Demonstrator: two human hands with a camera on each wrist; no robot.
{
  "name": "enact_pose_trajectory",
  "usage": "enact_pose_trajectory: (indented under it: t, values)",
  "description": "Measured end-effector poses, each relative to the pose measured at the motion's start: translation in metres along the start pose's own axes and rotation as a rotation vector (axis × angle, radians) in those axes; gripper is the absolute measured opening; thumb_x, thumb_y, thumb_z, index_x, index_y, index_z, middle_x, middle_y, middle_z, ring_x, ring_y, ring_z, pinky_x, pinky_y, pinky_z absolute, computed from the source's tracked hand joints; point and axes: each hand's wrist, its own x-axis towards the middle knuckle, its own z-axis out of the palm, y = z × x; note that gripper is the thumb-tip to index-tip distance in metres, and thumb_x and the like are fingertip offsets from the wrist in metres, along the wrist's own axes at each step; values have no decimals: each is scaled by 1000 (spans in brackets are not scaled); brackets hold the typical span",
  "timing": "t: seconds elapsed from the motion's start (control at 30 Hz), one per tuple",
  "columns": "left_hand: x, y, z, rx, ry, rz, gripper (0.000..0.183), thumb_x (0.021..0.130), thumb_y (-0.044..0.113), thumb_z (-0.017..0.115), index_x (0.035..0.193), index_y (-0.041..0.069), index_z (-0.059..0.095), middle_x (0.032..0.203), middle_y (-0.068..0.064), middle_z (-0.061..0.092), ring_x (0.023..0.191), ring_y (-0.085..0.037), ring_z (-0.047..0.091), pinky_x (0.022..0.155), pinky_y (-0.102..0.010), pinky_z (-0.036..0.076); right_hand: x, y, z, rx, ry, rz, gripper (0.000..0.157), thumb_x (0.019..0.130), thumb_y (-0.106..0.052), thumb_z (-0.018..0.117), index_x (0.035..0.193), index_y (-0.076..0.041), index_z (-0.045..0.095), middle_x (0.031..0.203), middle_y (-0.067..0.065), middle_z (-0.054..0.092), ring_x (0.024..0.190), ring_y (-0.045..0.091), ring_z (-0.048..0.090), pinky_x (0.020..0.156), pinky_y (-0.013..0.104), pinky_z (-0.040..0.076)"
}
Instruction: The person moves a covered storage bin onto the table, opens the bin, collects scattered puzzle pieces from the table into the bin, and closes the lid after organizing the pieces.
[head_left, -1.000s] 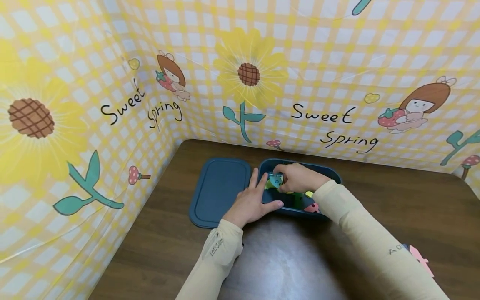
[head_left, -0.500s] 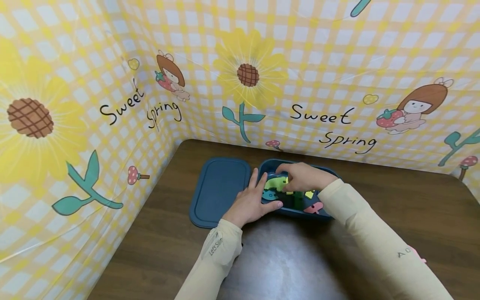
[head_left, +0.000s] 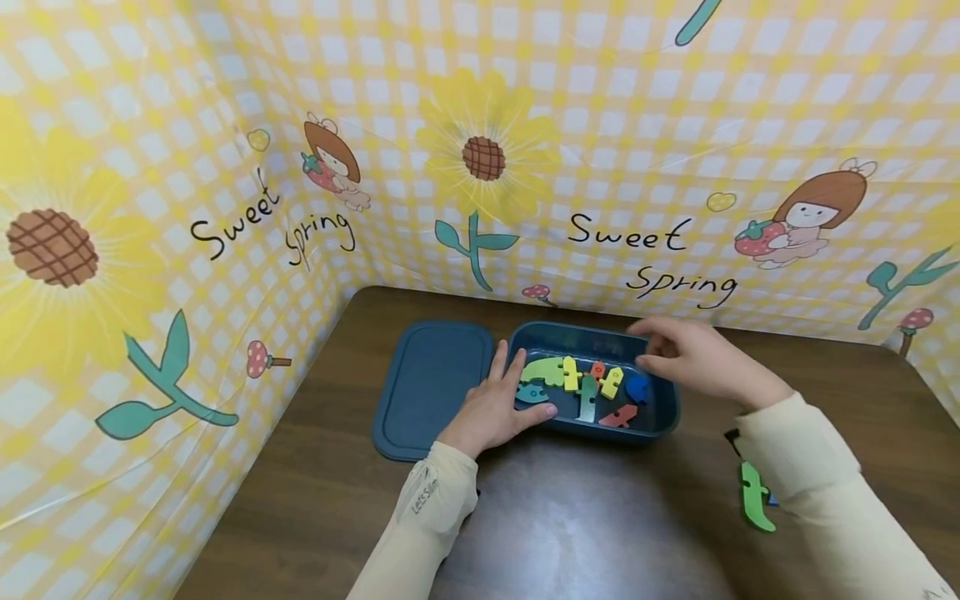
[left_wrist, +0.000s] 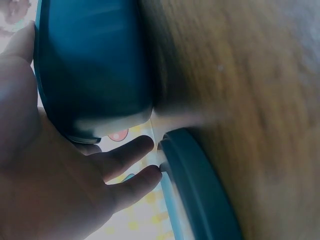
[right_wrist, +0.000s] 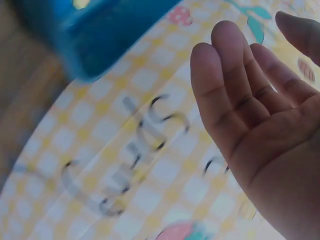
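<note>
Rising at the back, a checked cloth [head_left: 570,158] borders the brown table [head_left: 540,525], where a blue box [head_left: 570,339] sits beside a lid [head_left: 435,387], the left hand [head_left: 491,411], fingers spread, hiding part of the box's left end, the right hand [head_left: 701,354], fingers relaxed, near its right, coloured pieces [head_left: 588,396] inside.

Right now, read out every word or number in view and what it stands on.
"Sweet Spring": left cloth wall.
"Sweet Spring": back cloth wall; blurred in the right wrist view.
"Lets", then letters too small to trust: left sleeve.
Right sleeve: mark cut off by the edge, unreadable.
</note>
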Motion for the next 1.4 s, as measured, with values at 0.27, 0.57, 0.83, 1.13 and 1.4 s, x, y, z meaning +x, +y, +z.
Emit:
enact_pose_trajectory:
  t: [0.27,0.57,0.83,1.13,1.4]
  values:
    - [1,-1,2,-9,6,-10,104,88,72,60,165,26,7,169,-1,-13,142,-49,32,111,-67,24,-78,54,1,-24,72,69,35,98,-17,69,130,-5,62,87,-6,66,71,8,58,60,29,48]
    - [1,-2,2,-9,5,-8,104,88,74,58,165,28,5,168,3,-16,143,-50,29,112,-66,23,-136,87,20,8,-94,265,56,95,-25,73,139,5,53,105,9,64,76,15,62,60,34,51]
    - [1,0,2,-21,7,-14,104,88,72,60,165,28,6,169,-1,-12,144,-51,25,111,-68,23,-155,100,44,-23,-249,448,100,79,-46,86,150,6,37,119,31,48,81,27,59,64,47,51]
    - [-2,7,-2,-29,-2,-7,101,91,64,63,165,25,7,168,-1,-13,142,-53,27,111,-69,20,-158,107,60,-74,-242,432,102,75,-42,90,149,1,36,111,25,52,83,27,58,63,45,50]
    - [0,5,-1,-16,3,-19,102,90,67,63,165,25,8,169,-1,-12,141,-54,29,109,-69,24,-157,114,56,-79,-256,391,104,73,-38,91,151,2,35,111,27,57,87,28,59,68,49,50]
